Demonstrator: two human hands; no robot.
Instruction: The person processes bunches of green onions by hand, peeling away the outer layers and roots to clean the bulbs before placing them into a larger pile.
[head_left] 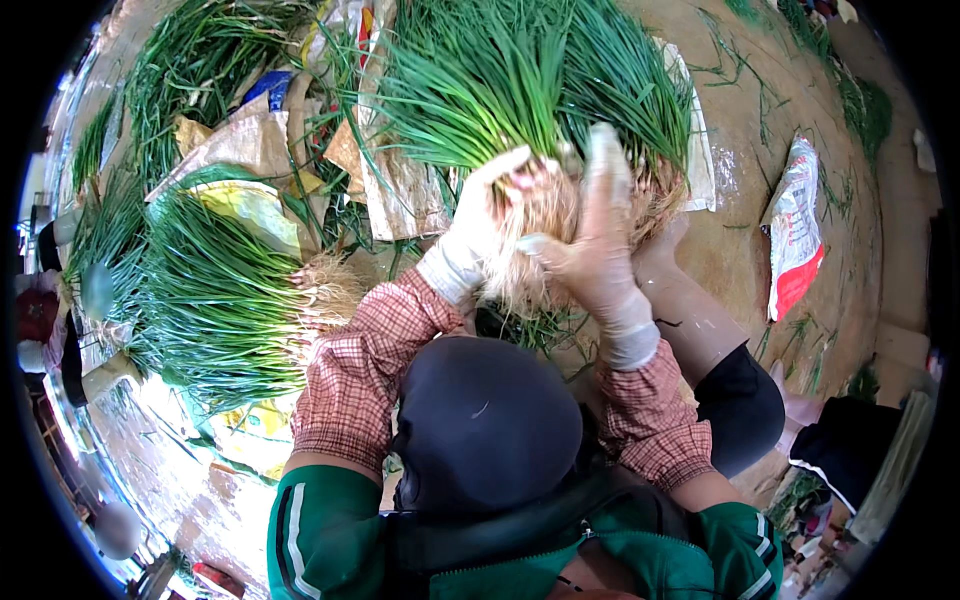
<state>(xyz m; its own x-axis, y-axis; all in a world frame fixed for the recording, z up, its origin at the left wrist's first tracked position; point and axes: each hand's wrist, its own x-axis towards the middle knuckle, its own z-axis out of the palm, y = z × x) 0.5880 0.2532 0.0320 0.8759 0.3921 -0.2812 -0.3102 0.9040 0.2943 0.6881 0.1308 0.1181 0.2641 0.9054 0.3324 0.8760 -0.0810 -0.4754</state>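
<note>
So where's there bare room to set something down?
The floor between your right shin and the red-and-white bag looks bare. Crowded: the left, with greens and sacks, and between left hand and right hand, where the bunch is.

green-leaved bunches (500, 100): cut by top edge | grey round shape (118, 530): blurred

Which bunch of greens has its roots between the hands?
The middle bunch: its roots hang between left hand and right hand. The lower-left bunch lies by the left sleeve; rightmost bunch, beyond the right hand.
</note>
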